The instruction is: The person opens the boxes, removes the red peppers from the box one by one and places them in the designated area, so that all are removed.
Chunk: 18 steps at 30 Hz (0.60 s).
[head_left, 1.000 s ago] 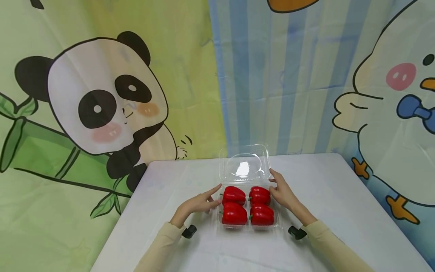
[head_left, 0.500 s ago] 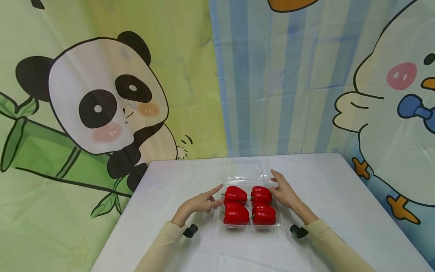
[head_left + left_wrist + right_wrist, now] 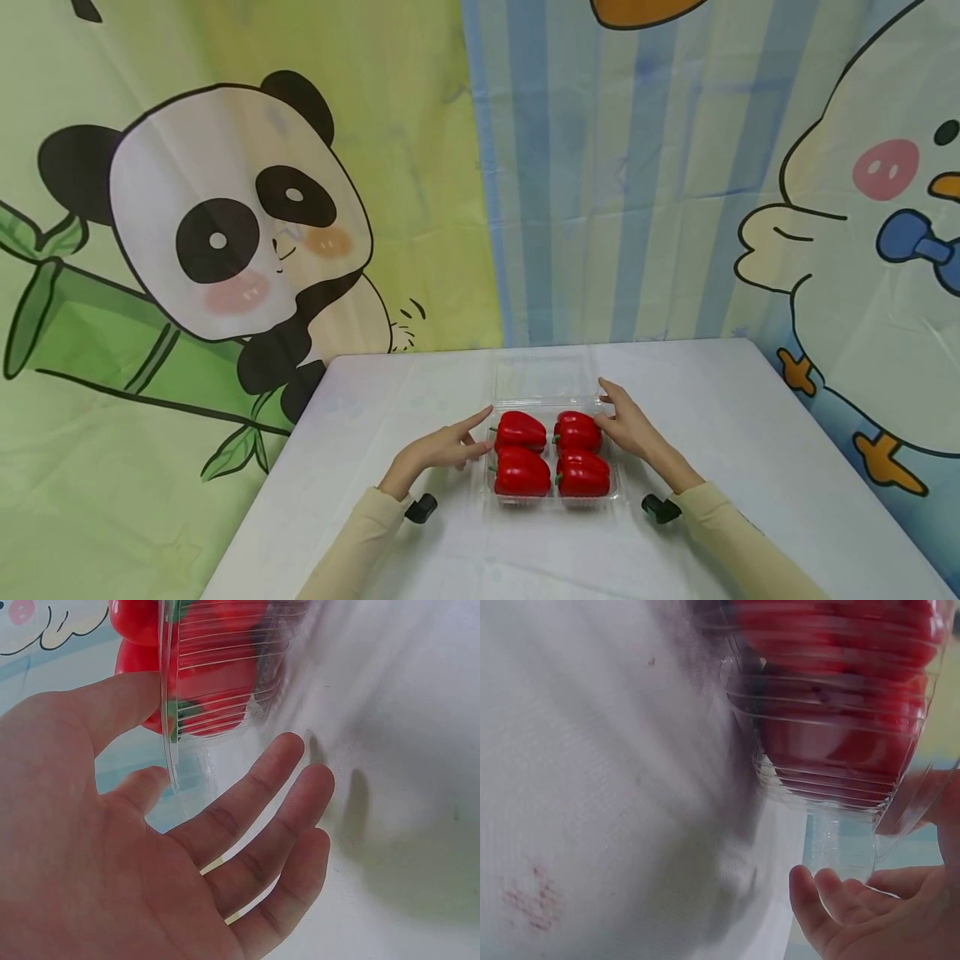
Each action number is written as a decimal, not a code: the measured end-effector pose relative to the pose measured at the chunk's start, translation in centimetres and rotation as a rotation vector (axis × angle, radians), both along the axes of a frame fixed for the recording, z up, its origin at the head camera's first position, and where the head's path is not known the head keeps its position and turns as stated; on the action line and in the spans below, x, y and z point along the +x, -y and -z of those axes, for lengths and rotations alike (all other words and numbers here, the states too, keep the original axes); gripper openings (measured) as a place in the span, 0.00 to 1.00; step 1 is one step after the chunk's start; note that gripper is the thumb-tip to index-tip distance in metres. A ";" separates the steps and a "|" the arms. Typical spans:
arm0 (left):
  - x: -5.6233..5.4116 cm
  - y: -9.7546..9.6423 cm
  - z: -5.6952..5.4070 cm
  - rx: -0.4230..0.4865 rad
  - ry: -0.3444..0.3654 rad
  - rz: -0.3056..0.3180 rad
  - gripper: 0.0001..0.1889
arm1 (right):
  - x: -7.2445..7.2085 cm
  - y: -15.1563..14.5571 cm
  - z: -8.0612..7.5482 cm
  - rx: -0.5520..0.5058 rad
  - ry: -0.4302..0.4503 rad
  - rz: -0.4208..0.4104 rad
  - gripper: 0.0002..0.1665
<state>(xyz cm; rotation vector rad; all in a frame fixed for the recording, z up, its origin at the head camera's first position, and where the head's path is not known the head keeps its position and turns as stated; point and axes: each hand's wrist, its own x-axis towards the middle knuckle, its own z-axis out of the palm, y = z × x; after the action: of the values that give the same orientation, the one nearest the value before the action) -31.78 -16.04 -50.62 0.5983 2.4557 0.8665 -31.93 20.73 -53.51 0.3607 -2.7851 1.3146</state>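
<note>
Several glossy red bell peppers [image 3: 521,472] with green stems sit in a clear plastic clamshell box [image 3: 553,499] on the table. Its transparent lid [image 3: 545,377] is folded back behind the base, lying on or close to the tabletop. My left hand [image 3: 441,448] is at the box's left side; in the left wrist view its thumb and index fingertip touch the rim [image 3: 169,712], the other fingers extended. At the right side, my right hand [image 3: 628,425] touches the rim with its thumb, and its index finger is near the back corner. The right wrist view shows its other fingers loosely bent.
The white table [image 3: 405,392] reaches back to a cloth backdrop printed with a panda [image 3: 240,192] and a white bird [image 3: 885,333]. Dark wrist-camera mounts [image 3: 420,509] hang under both cuffs.
The lid has dropped backward from a raised tilt to nearly flat. The box with the peppers has shifted slightly right, and both hands have hardly moved.
</note>
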 end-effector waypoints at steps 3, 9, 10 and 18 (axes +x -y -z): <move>0.0 0.0 0.0 -0.001 0.001 0.000 0.40 | 0.0 0.0 -0.1 0.013 0.023 -0.002 0.43; 0.0 0.0 0.0 -0.001 0.007 -0.001 0.40 | 0.0 -0.1 -0.3 0.030 0.069 0.001 0.42; 0.0 0.0 0.0 -0.004 0.007 -0.002 0.40 | 0.0 -0.1 -0.2 0.030 0.075 0.001 0.42; 0.0 -0.1 0.0 -0.009 0.003 -0.004 0.40 | -0.2 -0.2 0.1 0.038 0.112 0.005 0.42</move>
<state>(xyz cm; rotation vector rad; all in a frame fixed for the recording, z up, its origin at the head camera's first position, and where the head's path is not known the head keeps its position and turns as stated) -31.79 -15.94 -50.60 0.5888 2.4571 0.8572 -32.12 20.94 -53.59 0.2899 -2.9034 1.3216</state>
